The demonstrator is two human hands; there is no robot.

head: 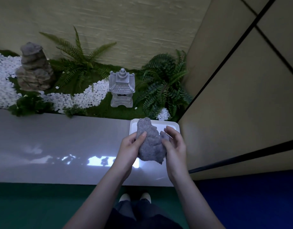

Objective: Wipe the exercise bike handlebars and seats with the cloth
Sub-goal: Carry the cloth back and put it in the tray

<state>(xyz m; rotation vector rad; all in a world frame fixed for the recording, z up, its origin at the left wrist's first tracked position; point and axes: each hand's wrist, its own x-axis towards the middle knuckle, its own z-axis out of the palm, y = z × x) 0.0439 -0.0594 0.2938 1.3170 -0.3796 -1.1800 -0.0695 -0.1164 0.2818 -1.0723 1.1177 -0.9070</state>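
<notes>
A crumpled grey cloth [150,141] is held up between both hands, just above and in front of a white tray [173,125] on the ledge. My left hand [130,146] grips the cloth's left side with thumb on top. My right hand [174,142] pinches its right edge. No exercise bike, handlebar or seat is in view.
A glossy grey ledge [59,146] runs across in front of me. Behind it lies a decorative garden with a stone lantern [121,88], a rock [35,68], ferns [164,83] and white pebbles. A beige panelled wall [241,96] stands on the right. Green and blue floor lies below.
</notes>
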